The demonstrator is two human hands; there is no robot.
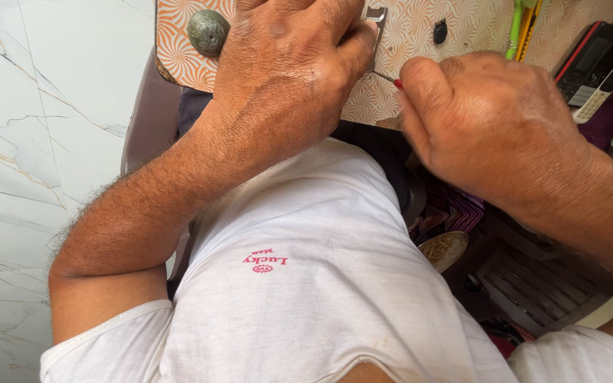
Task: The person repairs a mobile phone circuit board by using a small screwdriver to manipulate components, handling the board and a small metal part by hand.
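Work mid-way, unfinished: left hand (289, 64) fingers clenched on small metal part (376, 18); right hand (487, 120) pinched thin red-handled tool (390, 79), tip just under left fingertips.

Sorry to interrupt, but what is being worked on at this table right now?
A person in a white shirt holds a small metal part in the left hand over the patterned table. The right hand pinches a thin red-tipped tool whose point reaches toward that part. A round grey object lies beside the left hand.
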